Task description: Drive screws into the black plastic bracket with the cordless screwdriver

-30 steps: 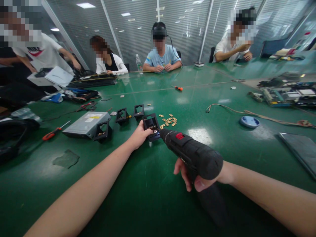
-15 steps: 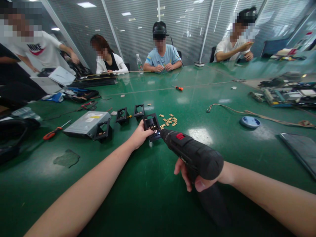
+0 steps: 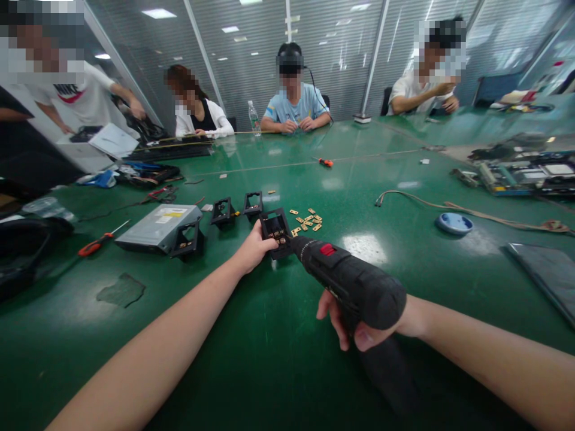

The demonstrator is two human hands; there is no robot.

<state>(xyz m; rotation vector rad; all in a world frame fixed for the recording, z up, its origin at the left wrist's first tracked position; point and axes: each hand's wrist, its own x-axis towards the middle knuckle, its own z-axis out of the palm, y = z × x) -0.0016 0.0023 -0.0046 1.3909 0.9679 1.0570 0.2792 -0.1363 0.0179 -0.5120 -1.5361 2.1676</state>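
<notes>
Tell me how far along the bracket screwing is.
Done, apparently: one black bracket leaning on the silver drive shows brass pieces fitted. In hand: the left hand steadies a bracket while the right hand presses the drill into it. Left: two brackets behind, and loose brass plates.

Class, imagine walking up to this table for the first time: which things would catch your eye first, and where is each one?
Front and centre, the right hand grips a black power drill with a red switch, its tip set against a small black bracket that the left hand steadies on the green table. Just beyond lie scattered brass pieces, and to the left a grey metal box beside a red-handled screwdriver.
</notes>
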